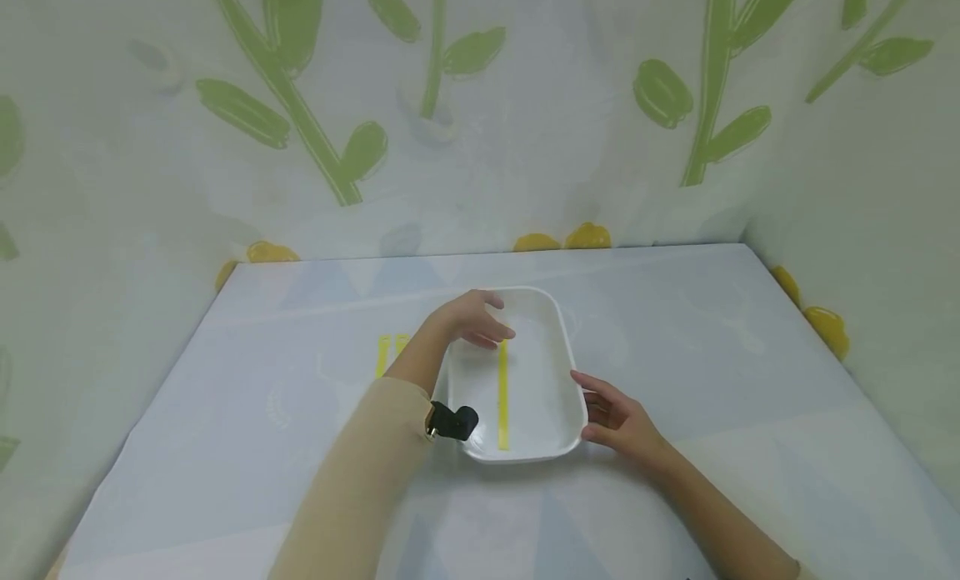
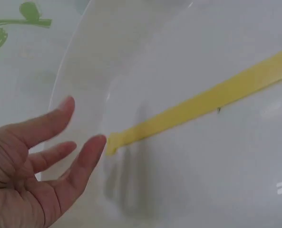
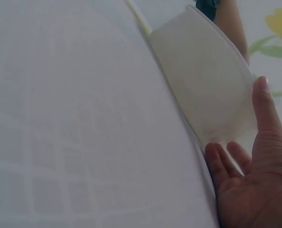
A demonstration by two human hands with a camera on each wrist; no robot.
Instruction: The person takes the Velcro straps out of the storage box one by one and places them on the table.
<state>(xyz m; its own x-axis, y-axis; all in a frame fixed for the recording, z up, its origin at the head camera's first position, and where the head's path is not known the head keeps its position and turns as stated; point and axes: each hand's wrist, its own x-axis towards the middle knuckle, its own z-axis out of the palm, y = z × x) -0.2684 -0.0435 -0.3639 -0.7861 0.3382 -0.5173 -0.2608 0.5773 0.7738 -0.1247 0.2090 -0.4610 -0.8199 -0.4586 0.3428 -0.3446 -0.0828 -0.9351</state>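
Note:
A white tray [image 1: 540, 380] with rounded corners stands on the table, and one long flat yellow strip [image 1: 503, 397] lies lengthwise inside it. Over the tray's far left part hangs my left hand [image 1: 476, 317], fingers loosely bent and holding nothing. In the left wrist view its fingertips are close to the knobbed end of the yellow strip [image 2: 198, 102]. My right hand [image 1: 618, 417] is against the tray's right outer side. The right wrist view has its thumb near the rim and the fingers [image 3: 217, 164] low by the wall [image 3: 202, 76], not wrapped around it.
Two more yellow strips [image 1: 384, 355] lie on the table left of the tray, partly hidden by my left forearm. A black device [image 1: 453, 422] is strapped at my left wrist. Cloth walls [image 1: 525, 147] with green plant prints rise behind and beside the table [image 1: 675, 313].

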